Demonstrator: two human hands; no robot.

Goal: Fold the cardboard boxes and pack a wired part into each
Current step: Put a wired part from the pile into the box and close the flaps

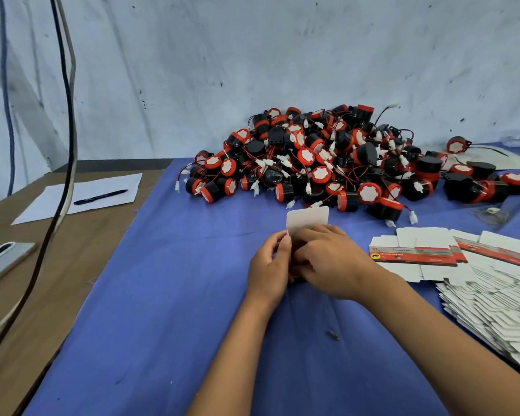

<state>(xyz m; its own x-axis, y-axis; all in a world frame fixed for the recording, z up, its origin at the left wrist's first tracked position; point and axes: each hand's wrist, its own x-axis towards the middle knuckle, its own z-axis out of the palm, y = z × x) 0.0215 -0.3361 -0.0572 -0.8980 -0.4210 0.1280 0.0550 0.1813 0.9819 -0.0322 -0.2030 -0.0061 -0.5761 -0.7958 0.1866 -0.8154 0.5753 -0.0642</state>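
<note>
Nothing here can truly be read from where I stand. The flat cardboard boxes (415, 254) lying at the right on the blue cloth carry a red band with lines of small print and a yellow round badge bearing a dark animal figure, but the lettering is too small and blurred to make out.

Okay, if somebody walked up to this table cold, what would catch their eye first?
Probably the big heap of red-and-black wired parts piled at the back of the blue cloth. Next, the two hands at the centre: the left hand and right hand hold a white box with its flap standing up. To the right lies a spread of flat box blanks.
</note>
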